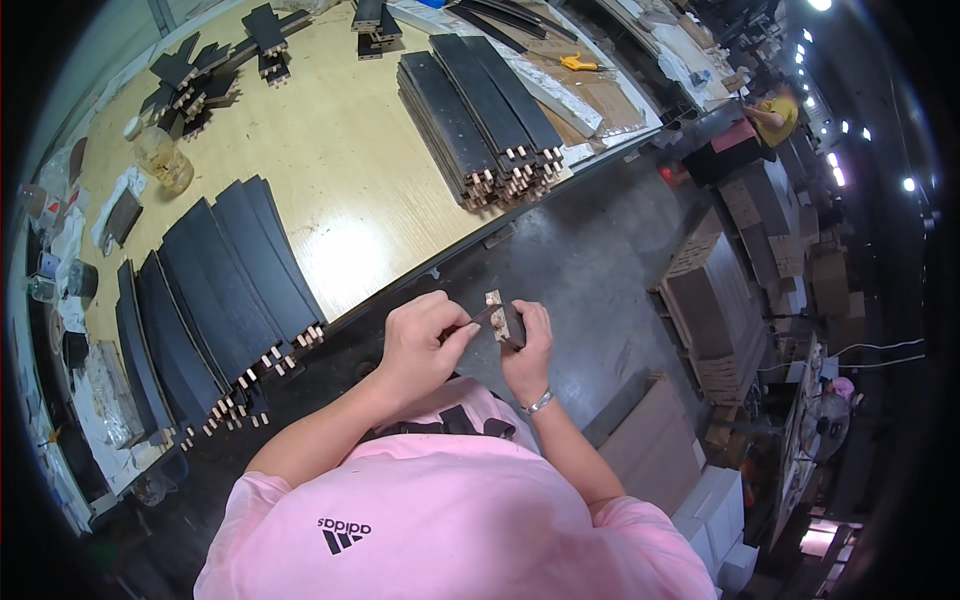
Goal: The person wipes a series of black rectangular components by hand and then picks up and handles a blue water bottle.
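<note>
In front of my chest, my right hand [530, 362] grips a dark wooden board [514, 326], seen nearly end-on. Pale dowels stick out of its end. My left hand [422, 340] is closed in a pinch just left of that end. Something thin and dark shows at its fingertips, too small to name. On the table to the left lies a fanned row of black boards [220, 260] with pale dowel ends toward me. A taller stack of similar boards [470, 110] stands at the table's edge farther off.
The pale wooden table [330, 120] bears more short black pieces [265, 35] at the far side. A clear jar [165, 160] with a white lid stands at left. A yellow-handled tool [580, 63] lies far right. Stacked panels [705, 310] and a person [770, 120] are to the right.
</note>
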Available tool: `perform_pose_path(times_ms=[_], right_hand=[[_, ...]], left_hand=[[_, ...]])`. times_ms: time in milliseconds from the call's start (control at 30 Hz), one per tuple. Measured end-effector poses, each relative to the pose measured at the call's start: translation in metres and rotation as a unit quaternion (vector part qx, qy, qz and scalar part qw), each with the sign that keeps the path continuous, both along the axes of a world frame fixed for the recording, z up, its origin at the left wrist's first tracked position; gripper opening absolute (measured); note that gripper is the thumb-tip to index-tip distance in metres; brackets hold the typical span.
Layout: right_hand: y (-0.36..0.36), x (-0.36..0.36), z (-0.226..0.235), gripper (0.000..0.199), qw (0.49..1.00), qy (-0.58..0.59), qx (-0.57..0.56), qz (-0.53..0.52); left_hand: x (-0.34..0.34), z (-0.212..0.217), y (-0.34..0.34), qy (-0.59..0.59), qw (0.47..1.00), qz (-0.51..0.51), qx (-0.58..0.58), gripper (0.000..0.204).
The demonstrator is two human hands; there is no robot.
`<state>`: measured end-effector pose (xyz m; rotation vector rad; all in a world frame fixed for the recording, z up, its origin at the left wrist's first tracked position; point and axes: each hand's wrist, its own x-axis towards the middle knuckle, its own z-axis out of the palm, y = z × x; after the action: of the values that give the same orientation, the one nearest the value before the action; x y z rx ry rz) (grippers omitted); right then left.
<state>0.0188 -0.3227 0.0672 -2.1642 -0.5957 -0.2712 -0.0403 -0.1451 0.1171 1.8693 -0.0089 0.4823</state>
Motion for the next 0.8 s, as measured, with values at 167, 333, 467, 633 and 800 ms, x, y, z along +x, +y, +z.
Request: perform_pose_path(times_ms=[167,333,467,633,800], right_hand=[[0.000,0.003,0.003,0.030,0.999,-0.018,-0.021,-0.040],[0.001,0.003,0.007,0.031,0.999,-0.021,-0.029,-0.039],[-0.001,0.002,0.005,0.032,0.998,-0.030,-0.035,-0.034],[0.000,0.002,0.008,0.031,0.998,-0.039,-0.036,-0.039],[0.001,0.002,0.009,0.032,0.998,-0.033,-0.029,-0.033]], left_hand=[[-0.003,0.001,-0.001,-0.095,0.983,0.055,0.148,0.015],[0.001,-0.003,0.001,-0.113,0.981,0.061,0.143,0.015],[0.003,-0.009,0.003,-0.118,0.983,0.034,0.134,0.015],[0.001,-0.008,0.008,-0.088,0.992,0.021,0.091,0.014],[0.001,-0.007,0.010,-0.094,0.988,0.004,0.119,0.014]])
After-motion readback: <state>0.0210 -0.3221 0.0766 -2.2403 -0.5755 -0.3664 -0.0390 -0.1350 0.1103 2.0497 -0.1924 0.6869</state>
